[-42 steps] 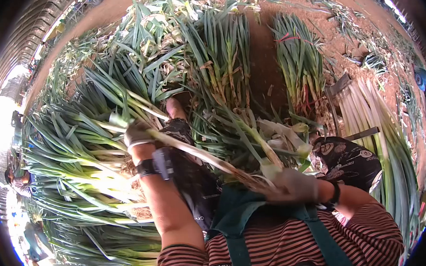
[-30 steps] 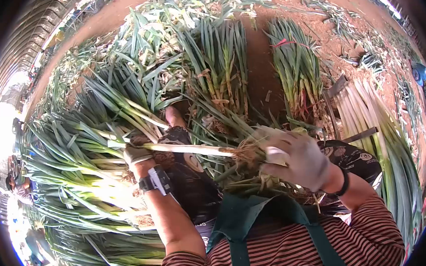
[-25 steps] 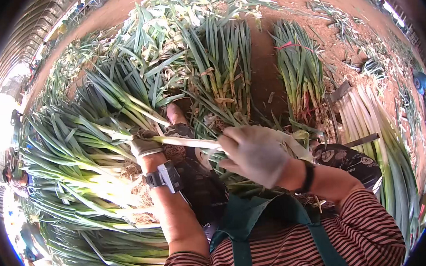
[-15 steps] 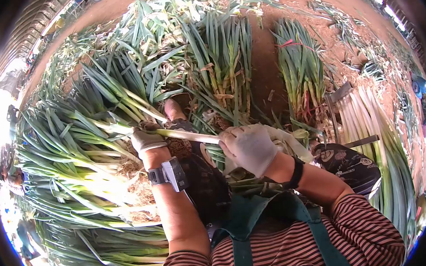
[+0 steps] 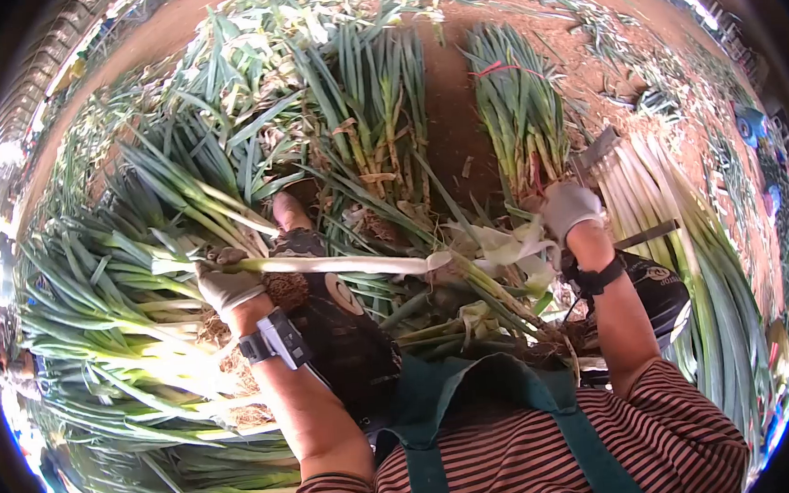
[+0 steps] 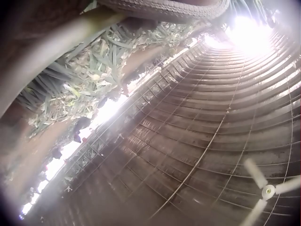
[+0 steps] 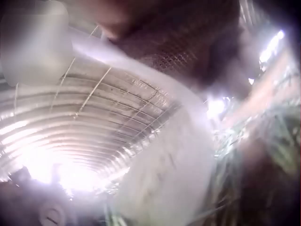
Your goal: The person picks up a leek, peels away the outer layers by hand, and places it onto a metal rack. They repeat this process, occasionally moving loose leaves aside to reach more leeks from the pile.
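In the head view my gloved left hand [image 5: 223, 280] grips a long green onion [image 5: 341, 266] by the upper end of its white stalk, held level across my lap. My gloved right hand [image 5: 569, 210] is out to the right, gripping a strip of pale outer skin [image 5: 503, 247] peeled off that stalk. The stripped white stalk runs between the two hands. The left wrist view shows a blurred stalk [image 6: 56, 47] close up and an arched greenhouse roof [image 6: 225, 122]. The right wrist view is blurred, with a pale stalk or peel [image 7: 160, 160] across it.
Heaps of unpeeled green onions [image 5: 127, 299] lie to my left and ahead on the red earth floor [image 5: 457, 80]. A tied bundle [image 5: 517, 112] lies ahead, and peeled white onions [image 5: 682, 229] are stacked on a rack at my right. Peelings [image 5: 471, 323] rest on my lap.
My right hand slid from the root end up the stalk, then pulled away to the right, stripping the outer skin. The left hand kept its grip and moved slightly left.
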Demonstrator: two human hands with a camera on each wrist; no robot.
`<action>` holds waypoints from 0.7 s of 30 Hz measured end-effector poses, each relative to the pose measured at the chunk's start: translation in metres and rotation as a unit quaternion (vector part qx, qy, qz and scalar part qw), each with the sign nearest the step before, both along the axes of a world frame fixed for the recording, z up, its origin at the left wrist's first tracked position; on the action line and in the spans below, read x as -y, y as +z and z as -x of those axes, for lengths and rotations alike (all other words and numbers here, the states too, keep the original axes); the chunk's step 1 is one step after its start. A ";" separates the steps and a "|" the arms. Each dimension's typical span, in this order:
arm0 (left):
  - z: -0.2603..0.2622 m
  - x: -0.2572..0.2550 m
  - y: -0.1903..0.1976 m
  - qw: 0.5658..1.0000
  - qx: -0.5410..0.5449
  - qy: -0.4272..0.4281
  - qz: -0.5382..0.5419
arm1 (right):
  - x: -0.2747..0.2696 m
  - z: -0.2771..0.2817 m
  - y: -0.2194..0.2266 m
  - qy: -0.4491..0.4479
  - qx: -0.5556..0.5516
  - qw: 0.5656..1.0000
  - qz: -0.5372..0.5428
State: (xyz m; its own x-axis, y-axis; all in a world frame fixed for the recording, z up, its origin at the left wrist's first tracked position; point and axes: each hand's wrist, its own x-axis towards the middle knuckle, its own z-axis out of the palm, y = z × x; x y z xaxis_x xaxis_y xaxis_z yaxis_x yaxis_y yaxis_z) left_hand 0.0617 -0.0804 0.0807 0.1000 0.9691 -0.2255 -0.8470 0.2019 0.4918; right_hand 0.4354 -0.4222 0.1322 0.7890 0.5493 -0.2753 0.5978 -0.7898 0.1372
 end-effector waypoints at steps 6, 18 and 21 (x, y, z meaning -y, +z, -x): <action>-0.027 0.042 0.057 0.977 0.057 -0.127 -0.160 | 0.004 0.073 -0.089 0.225 -0.183 0.955 0.052; -0.107 0.136 0.080 0.939 -0.276 -0.048 -0.199 | -0.023 0.086 0.007 0.099 -0.142 0.911 -0.374; -0.130 0.150 0.080 0.938 -0.282 -0.081 -0.183 | -0.032 0.102 0.008 0.169 -0.097 0.867 -0.459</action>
